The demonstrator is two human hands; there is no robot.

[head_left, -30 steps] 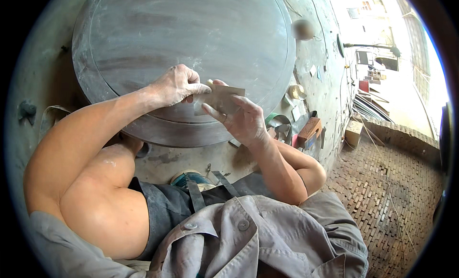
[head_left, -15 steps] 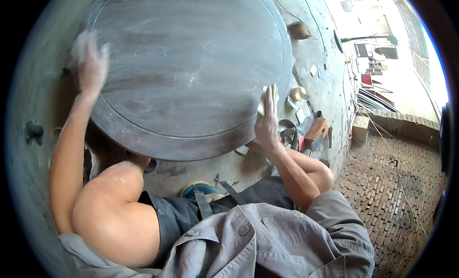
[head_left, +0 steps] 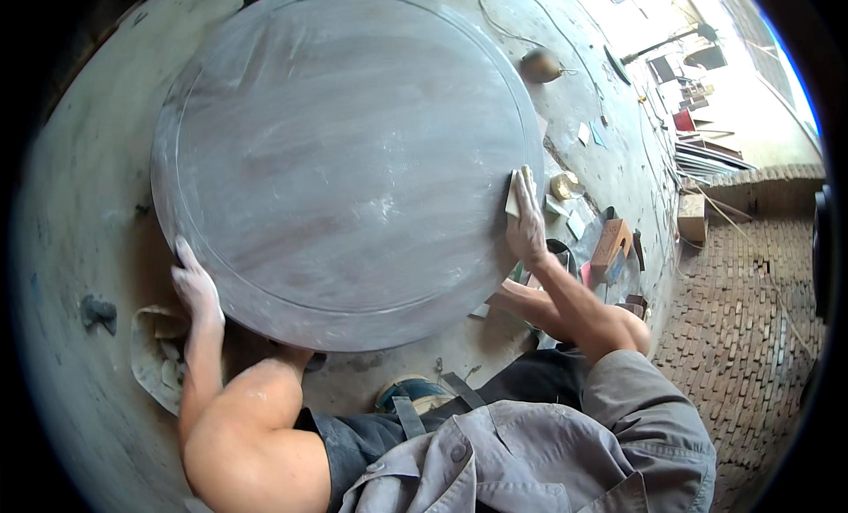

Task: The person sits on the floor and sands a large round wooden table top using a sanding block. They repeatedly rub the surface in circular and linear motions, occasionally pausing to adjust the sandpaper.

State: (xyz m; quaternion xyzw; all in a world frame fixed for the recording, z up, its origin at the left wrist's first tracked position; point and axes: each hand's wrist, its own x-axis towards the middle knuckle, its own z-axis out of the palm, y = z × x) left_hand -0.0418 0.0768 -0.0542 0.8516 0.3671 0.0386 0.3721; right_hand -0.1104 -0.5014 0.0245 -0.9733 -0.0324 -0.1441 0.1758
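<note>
A large round wooden tabletop (head_left: 353, 177), grey-brown and streaked with pale dust, lies before me with a groove running inside its rim. My left hand (head_left: 196, 288), white with dust, grips the near left edge, its lower fingers partly hidden by the rim. At the right edge, my right hand (head_left: 527, 223) has its fingers straight and pressed together. Between that hand and the tabletop's rim is a pale, flat piece of sandpaper (head_left: 512, 195).
To the right lie a reddish-brown block (head_left: 611, 248), a yellowish lump (head_left: 567, 186) and scattered paper scraps (head_left: 576, 224). Farther off sit a round brown object (head_left: 541, 65) with a cord and a brick-paved patch (head_left: 733, 292). A pale sack (head_left: 150, 372) stands near my left knee.
My left hand has come down from the tabletop's far left side to its near left edge. The right hand stays at the right rim with the sandpaper. My view has shifted.
</note>
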